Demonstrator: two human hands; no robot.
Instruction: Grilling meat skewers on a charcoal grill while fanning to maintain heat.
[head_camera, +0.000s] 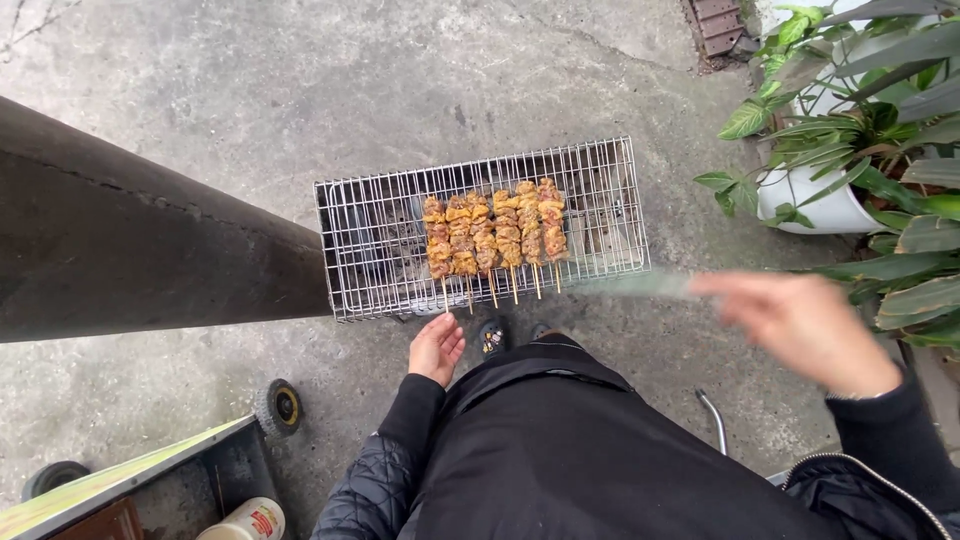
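Fanning the skewers (493, 236) lying mid-grate on the grill (610, 200), right hand (805, 325) clamped on a blurred, flat fan (640, 284). Best kept low beside the coals, strokes short. Left hand (436, 348) loosely open, empty, near the stick ends.

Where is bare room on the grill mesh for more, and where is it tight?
Free: grill mesh left of the skewers, and the strip to their right. Crowded: mid-mesh, five skewers side by side. Left hand hangs by the near edge; blurred right hand is off the right end.
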